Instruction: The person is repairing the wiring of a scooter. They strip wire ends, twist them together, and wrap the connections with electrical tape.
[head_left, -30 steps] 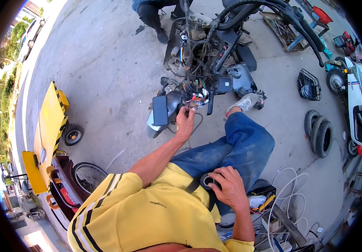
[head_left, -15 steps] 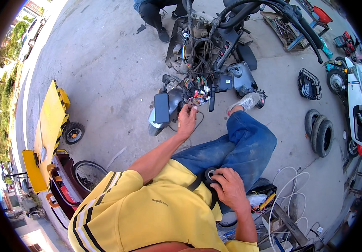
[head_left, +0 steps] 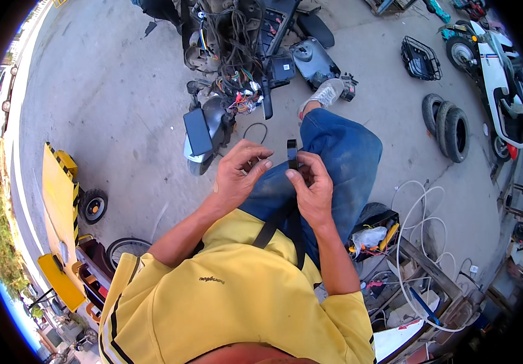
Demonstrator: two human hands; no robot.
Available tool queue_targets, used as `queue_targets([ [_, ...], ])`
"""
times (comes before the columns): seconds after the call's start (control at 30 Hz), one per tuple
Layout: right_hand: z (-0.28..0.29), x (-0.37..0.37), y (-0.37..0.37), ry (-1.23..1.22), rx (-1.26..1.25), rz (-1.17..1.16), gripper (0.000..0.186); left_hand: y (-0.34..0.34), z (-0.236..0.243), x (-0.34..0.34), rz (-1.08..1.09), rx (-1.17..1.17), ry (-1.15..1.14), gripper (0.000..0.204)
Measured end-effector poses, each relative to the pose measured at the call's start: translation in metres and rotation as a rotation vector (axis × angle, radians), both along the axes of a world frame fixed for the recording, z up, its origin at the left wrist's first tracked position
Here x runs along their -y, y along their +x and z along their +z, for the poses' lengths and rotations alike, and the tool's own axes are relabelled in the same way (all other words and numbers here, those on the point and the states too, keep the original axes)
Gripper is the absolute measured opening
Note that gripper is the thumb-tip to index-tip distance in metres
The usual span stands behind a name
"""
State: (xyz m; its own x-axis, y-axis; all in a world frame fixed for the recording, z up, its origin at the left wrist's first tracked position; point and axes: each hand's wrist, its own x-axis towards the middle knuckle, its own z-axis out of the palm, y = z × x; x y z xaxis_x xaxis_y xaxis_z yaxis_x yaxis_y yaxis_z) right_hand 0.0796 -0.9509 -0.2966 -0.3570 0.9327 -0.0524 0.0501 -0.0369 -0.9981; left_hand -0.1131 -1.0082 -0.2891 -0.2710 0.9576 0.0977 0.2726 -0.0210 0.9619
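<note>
My right hand (head_left: 313,191) grips a black roll of tape (head_left: 292,151) on edge over my jeans (head_left: 349,164). To its left, slightly apart from the roll, my left hand (head_left: 237,173) has loosely curled fingers, thumb and forefinger apart, with nothing visible between them. Beyond my hands stands a partly stripped scooter (head_left: 231,48), its black cables and bundle of coloured wires and connectors (head_left: 248,97) exposed. A dark phone (head_left: 197,131) lies on a silver curved part just left of the wires.
Loose tyres (head_left: 455,133), a black wire basket (head_left: 419,57) and a white scooter (head_left: 504,85) are to the right. A yellow cart (head_left: 61,218) is left. Coiled white hose (head_left: 419,255) and a tool bin (head_left: 373,236) lie beside me. Another person's dark legs (head_left: 158,9) show at the top.
My left hand has left the wire bundle and come back toward me; my right hand has lifted the tape roll from my lap to face it. The view has shifted.
</note>
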Motion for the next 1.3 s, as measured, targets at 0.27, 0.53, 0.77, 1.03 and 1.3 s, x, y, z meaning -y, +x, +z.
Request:
queue_targets([
  [0.27,0.003,0.002,-0.003,0.237,0.187,-0.009,0.032,0.016,0.012,-0.013,0.012,-0.336,0.120,0.025],
  [0.53,-0.003,0.004,0.004,0.549,0.394,0.003,0.035,0.021,0.010,-0.009,-0.004,-0.329,0.018,0.017],
  [0.77,0.004,0.004,0.001,0.669,0.423,0.053,0.035,0.021,-0.001,-0.001,0.013,-0.291,-0.082,0.022],
  [1.03,0.018,0.003,-0.002,0.275,0.498,0.123,0.030,0.012,0.014,0.010,-0.158,-0.048,-0.325,0.017],
  [1.3,0.010,-0.002,0.001,0.299,0.457,0.179,0.025,0.000,0.000,0.017,-0.245,0.028,-0.249,0.020],
])
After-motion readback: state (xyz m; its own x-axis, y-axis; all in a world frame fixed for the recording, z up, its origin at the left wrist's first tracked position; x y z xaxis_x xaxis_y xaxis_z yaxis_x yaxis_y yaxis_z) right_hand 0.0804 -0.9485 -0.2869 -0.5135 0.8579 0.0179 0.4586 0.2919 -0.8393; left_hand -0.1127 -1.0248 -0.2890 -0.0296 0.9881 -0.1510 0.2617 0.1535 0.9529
